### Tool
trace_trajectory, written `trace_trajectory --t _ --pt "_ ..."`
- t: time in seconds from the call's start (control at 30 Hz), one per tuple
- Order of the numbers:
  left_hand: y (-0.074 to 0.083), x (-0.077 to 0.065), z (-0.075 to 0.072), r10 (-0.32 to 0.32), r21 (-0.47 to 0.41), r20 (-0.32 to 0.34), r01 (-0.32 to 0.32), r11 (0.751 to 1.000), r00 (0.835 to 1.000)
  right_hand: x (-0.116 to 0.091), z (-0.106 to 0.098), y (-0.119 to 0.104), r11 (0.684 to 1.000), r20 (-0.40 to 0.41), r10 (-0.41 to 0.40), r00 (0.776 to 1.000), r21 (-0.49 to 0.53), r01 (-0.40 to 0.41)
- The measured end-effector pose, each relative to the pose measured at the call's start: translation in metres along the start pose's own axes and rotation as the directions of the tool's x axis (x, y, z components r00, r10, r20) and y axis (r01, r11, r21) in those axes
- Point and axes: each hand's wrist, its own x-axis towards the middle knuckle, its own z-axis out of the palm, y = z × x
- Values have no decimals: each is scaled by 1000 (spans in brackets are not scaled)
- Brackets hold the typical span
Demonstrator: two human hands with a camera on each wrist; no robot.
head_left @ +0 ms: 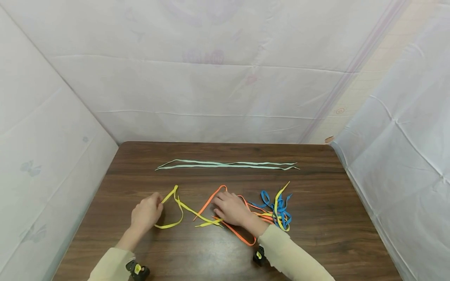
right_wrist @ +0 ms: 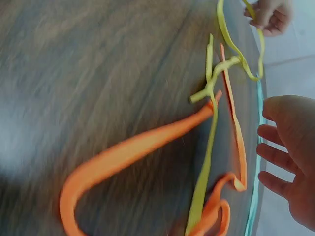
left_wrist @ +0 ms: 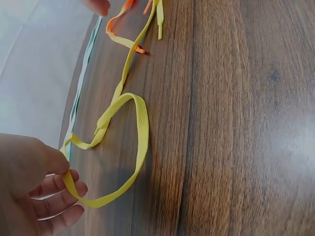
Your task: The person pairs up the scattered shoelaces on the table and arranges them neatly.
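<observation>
My left hand (head_left: pixel 146 210) pinches a yellow shoelace (left_wrist: pixel 142 132) between thumb and index finger, the lace looping down toward the table. From there the lace runs right, crossing an orange shoelace (right_wrist: pixel 133 147) near the middle. My right hand (head_left: pixel 230 208) hovers over the orange and yellow laces with fingers apart and nothing between them, as the right wrist view shows. Right of it, a blue shoelace (head_left: pixel 264 199) lies bunched with orange and yellow strands in a tangle.
Two pale green shoelaces (head_left: pixel 225 165) lie stretched side by side across the back of the brown wooden table (head_left: pixel 327 218). White sheeting (head_left: pixel 225 89) hangs behind the table and along both sides.
</observation>
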Motion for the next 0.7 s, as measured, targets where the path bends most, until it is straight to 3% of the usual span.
trace_trajectory --t 0.33,0.57,0.7 --pt "-6 -3 -8 1 4 -40 -1 1000 999 19 10 -22 997 16 -4 1000 -72 5" --pt "-10 -6 -15 22 6 -77 -22 1000 997 29 20 -33 986 -18 -25 1000 -163 22" --pt "-14 -8 -20 0 -2 -71 -1 1000 997 33 26 -41 980 19 -7 1000 -197 10"
